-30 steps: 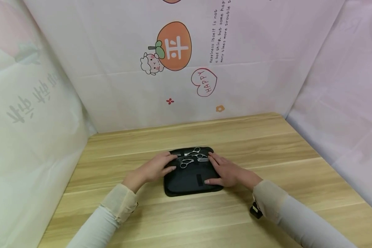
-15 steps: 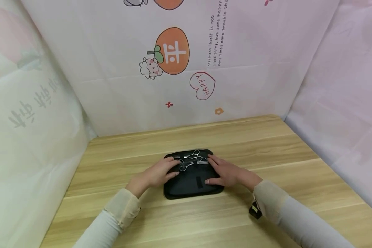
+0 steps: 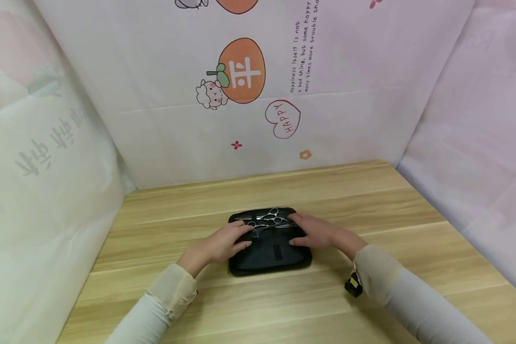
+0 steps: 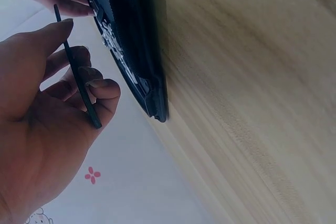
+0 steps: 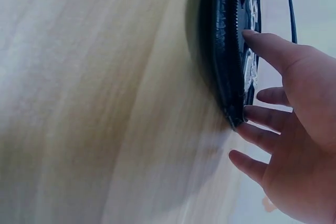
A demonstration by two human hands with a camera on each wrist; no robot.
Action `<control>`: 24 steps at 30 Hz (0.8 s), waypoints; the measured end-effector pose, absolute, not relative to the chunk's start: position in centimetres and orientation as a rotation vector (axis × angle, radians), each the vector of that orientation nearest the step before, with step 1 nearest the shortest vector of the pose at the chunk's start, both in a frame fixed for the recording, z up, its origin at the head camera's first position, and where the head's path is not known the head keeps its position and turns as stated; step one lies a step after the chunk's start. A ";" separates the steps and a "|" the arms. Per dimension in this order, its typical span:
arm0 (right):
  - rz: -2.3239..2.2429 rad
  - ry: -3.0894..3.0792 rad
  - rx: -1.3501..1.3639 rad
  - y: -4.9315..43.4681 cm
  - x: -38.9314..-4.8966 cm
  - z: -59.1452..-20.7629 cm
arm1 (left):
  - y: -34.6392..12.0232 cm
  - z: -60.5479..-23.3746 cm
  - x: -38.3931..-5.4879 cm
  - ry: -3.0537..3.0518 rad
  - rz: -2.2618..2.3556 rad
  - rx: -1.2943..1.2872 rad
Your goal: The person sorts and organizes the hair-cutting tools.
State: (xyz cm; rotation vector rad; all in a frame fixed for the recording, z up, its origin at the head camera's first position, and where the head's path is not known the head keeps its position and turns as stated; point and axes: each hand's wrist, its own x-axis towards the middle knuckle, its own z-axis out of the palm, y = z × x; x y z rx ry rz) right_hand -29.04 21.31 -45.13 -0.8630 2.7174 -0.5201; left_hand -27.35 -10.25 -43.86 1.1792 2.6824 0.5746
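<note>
An unfolded black zip case (image 3: 258, 260) lies on the table, with silver scissors (image 3: 274, 212) and other slim metal tools held in its far half. My left hand (image 3: 225, 243) is over the case's left side. Between its thumb and fingers it pinches a thin black comb (image 4: 79, 77), seen edge-on in the left wrist view and raised above the case. At the case's right edge is my right hand (image 3: 320, 232), its fingers spread and relaxed; in the right wrist view the thumb and fingertips (image 5: 251, 35) are close to the edge. Contact there is hard to tell.
The wood-grain table (image 3: 241, 315) surrounds the case on all sides. Printed white cloth (image 3: 172, 134) hangs behind the table and along both sides. A small black device (image 3: 353, 285) is strapped at my right wrist.
My left hand has moved slightly right over the case with the comb. My right hand has lifted its fingers a little and drawn back toward the case's right edge.
</note>
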 end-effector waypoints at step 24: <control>-0.321 2.817 -0.851 19.1 -27.5 -41.8 | -8.4 -43.7 -26.5 2.672 0.513 1.141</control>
